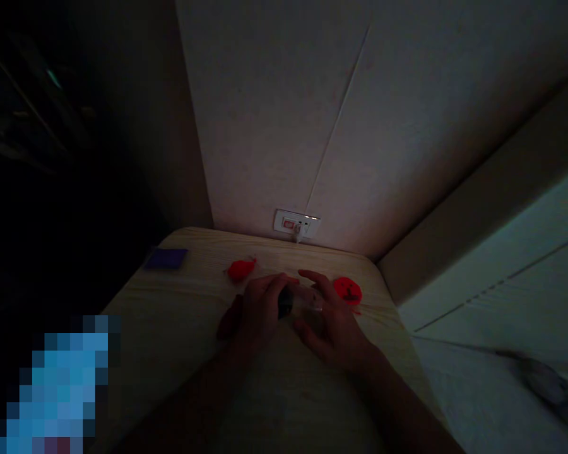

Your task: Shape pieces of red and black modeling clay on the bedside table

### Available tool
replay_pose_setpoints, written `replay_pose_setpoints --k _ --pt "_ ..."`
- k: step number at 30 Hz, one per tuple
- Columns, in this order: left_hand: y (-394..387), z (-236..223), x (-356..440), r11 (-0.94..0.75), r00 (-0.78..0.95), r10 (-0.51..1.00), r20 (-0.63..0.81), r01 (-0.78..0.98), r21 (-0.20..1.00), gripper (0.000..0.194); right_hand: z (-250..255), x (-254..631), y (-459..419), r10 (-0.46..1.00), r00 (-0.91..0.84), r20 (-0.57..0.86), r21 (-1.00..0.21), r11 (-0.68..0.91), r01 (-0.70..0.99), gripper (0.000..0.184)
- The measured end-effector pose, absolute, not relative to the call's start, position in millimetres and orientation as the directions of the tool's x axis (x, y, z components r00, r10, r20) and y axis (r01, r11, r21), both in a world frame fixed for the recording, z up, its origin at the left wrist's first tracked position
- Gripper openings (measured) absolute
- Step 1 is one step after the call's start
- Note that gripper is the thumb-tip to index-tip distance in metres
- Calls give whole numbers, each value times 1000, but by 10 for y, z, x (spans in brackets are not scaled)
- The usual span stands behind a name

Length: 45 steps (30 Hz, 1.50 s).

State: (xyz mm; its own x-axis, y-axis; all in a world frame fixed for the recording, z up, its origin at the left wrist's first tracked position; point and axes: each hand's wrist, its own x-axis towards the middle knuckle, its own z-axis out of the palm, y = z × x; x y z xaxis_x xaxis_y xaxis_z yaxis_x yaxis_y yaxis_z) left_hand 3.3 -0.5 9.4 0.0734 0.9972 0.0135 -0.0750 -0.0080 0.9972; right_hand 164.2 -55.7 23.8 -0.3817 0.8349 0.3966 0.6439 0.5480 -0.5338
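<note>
Keeping the clear item (314, 301) steady between both hands would be best done with light fingertip pressure, so that it is neither crushed nor tipped. It is set over the middle of the desk (274, 391), between a red pouch (240, 270) and a red round piece (348, 291). The left hand (261, 306) is curled beside a small dark item (285, 302); the right hand (335, 325) is held with thumb and forefinger parted. Whether either grips cannot be told: contacts are hidden by fingers, and details are lost in dimness.
</note>
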Motion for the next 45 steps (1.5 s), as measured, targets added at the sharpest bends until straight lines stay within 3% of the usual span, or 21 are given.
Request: replay_pose_setpoints --k 13,18,25,33,45 --pt "6 83 31 -21 98 995 23 -18 1000 36 268 1621 -543 823 -422 381 -542 568 619 48" --pt "-18 124 28 1 70 998 -1 -9 1000 32 285 1622 -540 832 -417 365 -565 554 611 53" --pt "-24 148 18 -31 81 996 29 20 999 32 257 1631 -531 826 -422 374 -596 562 573 44" --pt "-27 151 18 -14 103 995 14 1 1000 33 206 1638 -528 827 -418 376 -626 559 543 60" --pt "18 131 7 9 59 998 0 -151 989 32 206 1649 -536 825 -389 411 -574 565 592 68"
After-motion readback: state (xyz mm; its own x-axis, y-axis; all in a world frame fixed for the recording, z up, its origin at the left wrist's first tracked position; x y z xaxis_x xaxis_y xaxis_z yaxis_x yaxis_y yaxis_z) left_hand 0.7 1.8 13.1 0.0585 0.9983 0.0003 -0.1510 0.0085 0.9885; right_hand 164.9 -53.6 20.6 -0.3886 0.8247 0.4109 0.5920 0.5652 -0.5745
